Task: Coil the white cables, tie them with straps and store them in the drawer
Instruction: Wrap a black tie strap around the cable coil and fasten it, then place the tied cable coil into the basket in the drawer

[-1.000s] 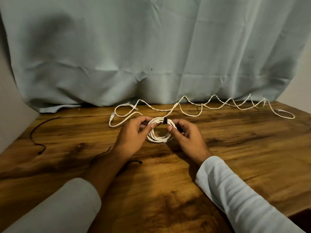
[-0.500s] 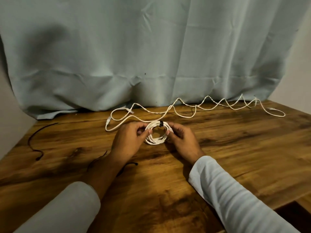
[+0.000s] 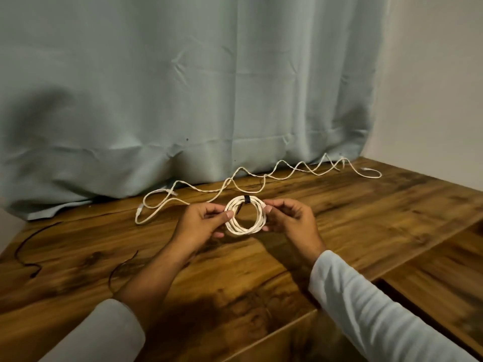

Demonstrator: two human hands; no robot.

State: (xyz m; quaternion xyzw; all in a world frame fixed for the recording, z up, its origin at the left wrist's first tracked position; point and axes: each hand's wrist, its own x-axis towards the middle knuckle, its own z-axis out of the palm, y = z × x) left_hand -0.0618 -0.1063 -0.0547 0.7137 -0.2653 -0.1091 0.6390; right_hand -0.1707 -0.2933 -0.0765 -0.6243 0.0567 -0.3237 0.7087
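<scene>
Wooden table [image 3: 366,231] fills the lower frame, with a pale green curtain [image 3: 183,87] behind it and a bare wall [image 3: 431,87] at upper right. At centre, the coiled white cable [image 3: 243,231] is held up as an open ring facing the camera, a black strap [image 3: 247,199] wrapped round its top. The left hand [image 3: 198,226] pinches the ring's left side and the right hand [image 3: 292,220] pinches its right side, so both are closed on it.

A loose white cable [image 3: 231,180] zigzags along the curtain's foot. Thin black cords [image 3: 19,244] lie at far left.

Half a second ago the coil sat lower and flatter between the hands. Now it is raised, and more wall shows at right.
</scene>
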